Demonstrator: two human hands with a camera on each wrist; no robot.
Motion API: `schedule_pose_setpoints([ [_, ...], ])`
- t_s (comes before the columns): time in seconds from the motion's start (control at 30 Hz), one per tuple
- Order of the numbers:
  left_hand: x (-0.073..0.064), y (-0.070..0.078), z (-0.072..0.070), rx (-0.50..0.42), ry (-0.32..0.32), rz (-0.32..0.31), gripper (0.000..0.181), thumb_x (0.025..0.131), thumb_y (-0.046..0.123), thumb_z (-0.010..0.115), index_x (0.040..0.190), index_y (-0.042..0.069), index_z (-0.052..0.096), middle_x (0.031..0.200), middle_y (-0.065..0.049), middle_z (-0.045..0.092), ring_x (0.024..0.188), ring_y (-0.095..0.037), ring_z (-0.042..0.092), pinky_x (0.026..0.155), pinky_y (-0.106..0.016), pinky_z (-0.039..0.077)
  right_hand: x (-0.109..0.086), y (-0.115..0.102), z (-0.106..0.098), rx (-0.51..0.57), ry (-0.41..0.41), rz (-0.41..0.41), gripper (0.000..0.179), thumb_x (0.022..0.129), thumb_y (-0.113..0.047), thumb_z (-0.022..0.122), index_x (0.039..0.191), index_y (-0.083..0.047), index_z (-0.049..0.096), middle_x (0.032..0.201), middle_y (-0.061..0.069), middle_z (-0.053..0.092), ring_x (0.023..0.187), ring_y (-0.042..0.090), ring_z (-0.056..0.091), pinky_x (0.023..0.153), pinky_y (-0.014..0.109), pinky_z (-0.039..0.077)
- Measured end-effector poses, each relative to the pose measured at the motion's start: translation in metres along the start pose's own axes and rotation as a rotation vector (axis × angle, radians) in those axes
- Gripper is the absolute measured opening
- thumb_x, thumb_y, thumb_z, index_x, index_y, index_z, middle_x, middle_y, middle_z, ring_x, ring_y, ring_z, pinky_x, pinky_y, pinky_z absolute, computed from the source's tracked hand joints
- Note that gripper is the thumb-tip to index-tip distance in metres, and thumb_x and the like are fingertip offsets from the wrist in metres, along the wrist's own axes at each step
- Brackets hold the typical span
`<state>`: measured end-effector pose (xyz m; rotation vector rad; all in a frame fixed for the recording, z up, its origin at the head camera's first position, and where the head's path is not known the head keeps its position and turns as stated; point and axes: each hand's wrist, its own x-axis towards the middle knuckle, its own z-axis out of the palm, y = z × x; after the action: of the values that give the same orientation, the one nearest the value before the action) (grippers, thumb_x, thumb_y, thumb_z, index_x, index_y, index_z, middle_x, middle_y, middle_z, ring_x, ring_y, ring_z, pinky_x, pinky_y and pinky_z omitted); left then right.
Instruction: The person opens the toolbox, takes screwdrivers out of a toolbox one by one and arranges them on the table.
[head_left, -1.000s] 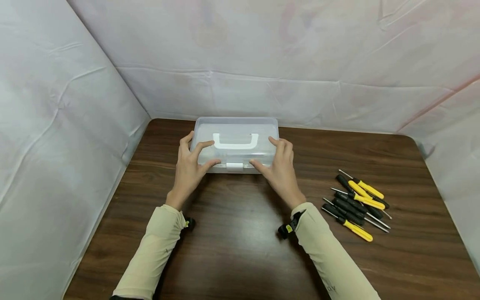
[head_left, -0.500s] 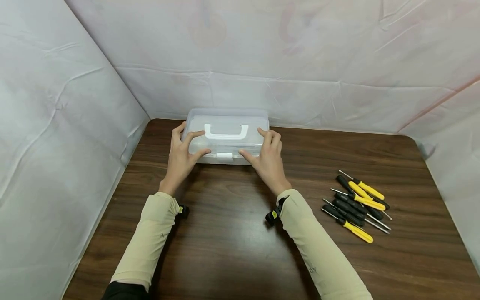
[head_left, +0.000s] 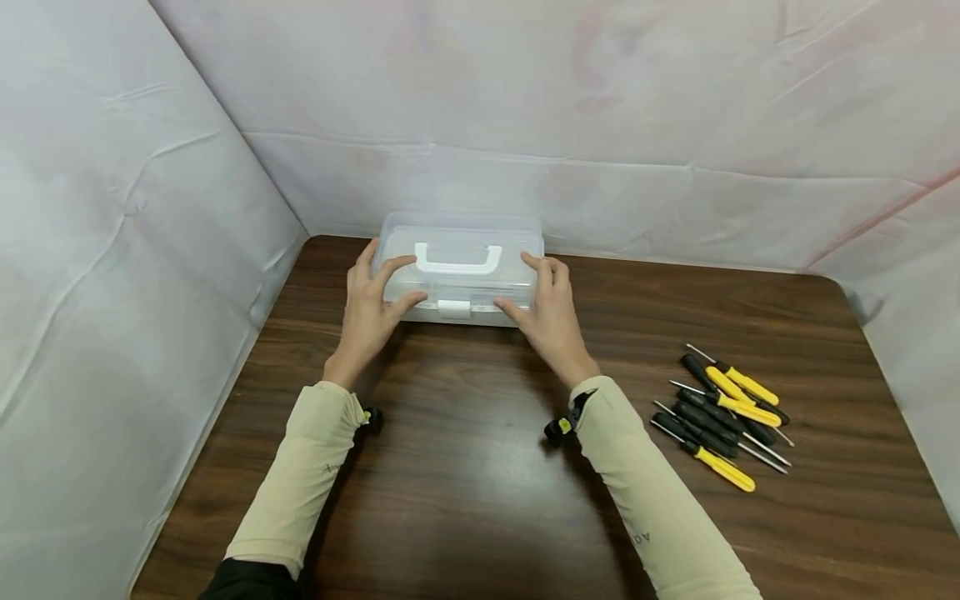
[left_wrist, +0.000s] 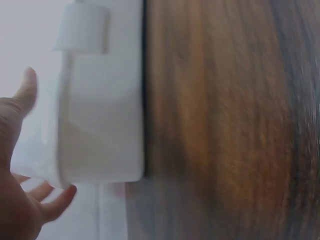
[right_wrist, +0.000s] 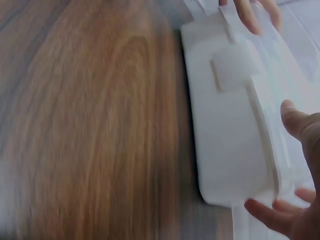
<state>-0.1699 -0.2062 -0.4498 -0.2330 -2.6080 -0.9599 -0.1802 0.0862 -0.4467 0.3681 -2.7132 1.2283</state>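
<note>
A clear-lidded plastic toolbox (head_left: 459,290) with a white carry handle (head_left: 459,268) and a white front latch (head_left: 454,309) sits closed on the table's far side. My left hand (head_left: 366,310) holds its left end, fingers bent round the side and thumb over the front of the lid. At the other end, my right hand (head_left: 552,315) holds it the same way. Both wrist views show the toolbox's white base (left_wrist: 105,145) resting flat, with fingertips at its end corners. Some fingers are hidden behind the ends.
Several screwdrivers (head_left: 738,408) with black and yellow handles lie in a loose pile at right on the dark wooden table (head_left: 465,467). A white cloth wall (head_left: 480,196) stands right behind the toolbox, another at left.
Both hands have slid the toolbox away from the person and to the left, toward the back cloth. The lid stays closed, and the screwdrivers keep their places.
</note>
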Motion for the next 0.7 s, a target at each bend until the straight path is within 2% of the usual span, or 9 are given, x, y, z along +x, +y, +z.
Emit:
schedule_pose_setpoints([
  [0.07, -0.001, 0.006, -0.002, 0.014, -0.012, -0.017, 0.056, 0.091, 0.036, 0.08, 0.144, 0.034, 0.061, 0.173, -0.015, 0.021, 0.152, -0.046, 0.026, 0.109, -0.069, 0.041, -0.003, 0.006, -0.008, 0.017, -0.024, -0.027, 0.081, 0.094, -0.038, 0.078, 0.162, -0.026, 0.034, 0.157, 0.019, 0.035, 0.135, 0.036, 0.05, 0.108, 0.05, 0.049],
  [0.17, -0.003, 0.014, -0.006, 0.048, -0.017, -0.017, 0.054, 0.095, 0.029, 0.078, 0.146, 0.032, 0.061, 0.171, -0.018, 0.024, 0.152, -0.046, 0.024, 0.111, -0.068, 0.04, -0.01, 0.014, -0.018, 0.009, -0.061, -0.046, 0.081, 0.097, -0.037, 0.074, 0.164, -0.034, 0.029, 0.161, 0.016, 0.035, 0.121, 0.032, 0.058, 0.096, 0.048, 0.054],
  [0.27, -0.006, 0.023, -0.011, 0.083, 0.024, 0.004, 0.049, 0.096, 0.021, 0.078, 0.143, 0.026, 0.065, 0.166, -0.021, 0.033, 0.151, -0.046, 0.027, 0.111, -0.067, 0.04, -0.019, 0.019, -0.026, 0.015, -0.066, -0.047, 0.081, 0.099, -0.037, 0.072, 0.166, -0.03, 0.027, 0.159, 0.015, 0.04, 0.115, 0.032, 0.062, 0.087, 0.046, 0.058],
  [0.3, -0.007, 0.026, -0.013, 0.092, 0.046, 0.015, 0.045, 0.096, 0.019, 0.077, 0.14, 0.023, 0.067, 0.163, -0.021, 0.037, 0.15, -0.045, 0.029, 0.112, -0.066, 0.039, -0.023, 0.02, -0.029, 0.011, -0.056, -0.042, 0.08, 0.099, -0.037, 0.072, 0.165, -0.027, 0.027, 0.156, 0.015, 0.043, 0.119, 0.032, 0.062, 0.087, 0.046, 0.058],
  [0.37, -0.012, 0.032, -0.016, 0.098, 0.093, 0.037, 0.036, 0.097, 0.018, 0.076, 0.132, 0.018, 0.071, 0.156, -0.019, 0.046, 0.146, -0.043, 0.034, 0.113, -0.064, 0.038, -0.031, 0.022, -0.035, 0.019, -0.026, -0.036, 0.077, 0.1, -0.034, 0.072, 0.163, -0.018, 0.031, 0.15, 0.015, 0.051, 0.12, 0.031, 0.065, 0.086, 0.047, 0.06],
  [0.47, -0.022, 0.039, -0.019, 0.092, 0.141, 0.075, 0.019, 0.099, 0.017, 0.073, 0.117, 0.01, 0.076, 0.142, -0.016, 0.058, 0.137, -0.041, 0.043, 0.112, -0.06, 0.039, -0.046, 0.025, -0.043, 0.011, 0.013, -0.021, 0.067, 0.102, -0.032, 0.069, 0.158, -0.011, 0.037, 0.137, 0.013, 0.062, 0.107, 0.028, 0.07, 0.079, 0.046, 0.058],
  [0.57, -0.033, 0.043, -0.02, 0.101, 0.151, 0.107, 0.011, 0.1, 0.018, 0.071, 0.102, 0.007, 0.075, 0.123, -0.014, 0.068, 0.124, -0.039, 0.053, 0.106, -0.055, 0.043, -0.061, 0.027, -0.051, -0.011, 0.029, -0.001, 0.055, 0.106, -0.034, 0.062, 0.152, -0.01, 0.044, 0.122, 0.008, 0.069, 0.095, 0.023, 0.07, 0.076, 0.043, 0.055],
  [0.7, -0.051, 0.047, -0.016, 0.137, 0.126, 0.133, 0.013, 0.098, 0.018, 0.071, 0.09, 0.008, 0.072, 0.098, -0.01, 0.073, 0.099, -0.035, 0.063, 0.089, -0.049, 0.05, -0.083, 0.029, -0.061, -0.076, 0.03, 0.035, 0.039, 0.108, -0.039, 0.055, 0.135, -0.011, 0.057, 0.103, 0.002, 0.069, 0.084, 0.017, 0.065, 0.073, 0.038, 0.052],
])
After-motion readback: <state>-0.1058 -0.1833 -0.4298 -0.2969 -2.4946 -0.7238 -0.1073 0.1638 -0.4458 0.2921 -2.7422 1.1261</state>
